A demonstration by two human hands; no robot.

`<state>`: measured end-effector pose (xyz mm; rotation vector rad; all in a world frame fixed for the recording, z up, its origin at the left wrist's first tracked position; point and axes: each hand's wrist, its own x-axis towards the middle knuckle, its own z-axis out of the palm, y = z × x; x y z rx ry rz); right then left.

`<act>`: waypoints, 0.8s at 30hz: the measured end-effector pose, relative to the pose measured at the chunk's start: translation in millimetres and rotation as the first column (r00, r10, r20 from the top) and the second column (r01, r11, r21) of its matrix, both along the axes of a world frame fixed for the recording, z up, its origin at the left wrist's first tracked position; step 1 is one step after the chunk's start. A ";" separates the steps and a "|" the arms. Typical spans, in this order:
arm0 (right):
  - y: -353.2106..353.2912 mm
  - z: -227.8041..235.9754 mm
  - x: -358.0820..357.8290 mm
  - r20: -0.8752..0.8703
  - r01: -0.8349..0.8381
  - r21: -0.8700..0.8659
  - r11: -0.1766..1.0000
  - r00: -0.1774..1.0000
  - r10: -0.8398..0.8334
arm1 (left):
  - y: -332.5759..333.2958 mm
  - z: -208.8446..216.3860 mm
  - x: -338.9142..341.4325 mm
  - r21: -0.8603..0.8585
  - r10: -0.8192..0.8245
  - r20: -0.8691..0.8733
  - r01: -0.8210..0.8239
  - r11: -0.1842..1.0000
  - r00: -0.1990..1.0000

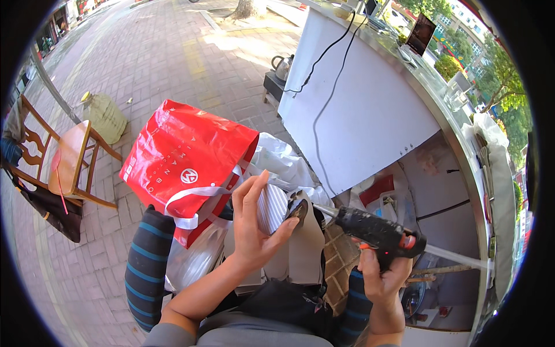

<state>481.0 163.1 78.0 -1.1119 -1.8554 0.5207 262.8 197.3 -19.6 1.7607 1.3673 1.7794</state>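
Observation:
My left hand [251,231] is closed, fingers pinching a blue-and-white striped fabric piece [272,208]. At its right end sits a small dark brown, shiny piece [299,213] with a jagged edge, close to my thumb tip; whether the two are joined I cannot tell. My right hand [378,280] grips a black glue gun [376,231] by its handle, one finger at the orange trigger. The metal nozzle [325,209] points left toward the dark piece, a short way off. A clear glue stick [457,256] sticks out of the gun's back.
A red shopping bag [188,153] stands beyond my left hand, with white plastic bags [283,159] beside it. Right of me is a white counter [364,98] with open shelves below and a cord hanging down. At left are a wooden chair [75,153] and a large plastic jug [104,118].

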 end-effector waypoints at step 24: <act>-9.6 18.8 -5.8 0.413 -0.026 0.052 0.998 0.911 0.002 | -1.4 0.3 18.2 0.036 0.079 0.003 -0.079 0.996 0.997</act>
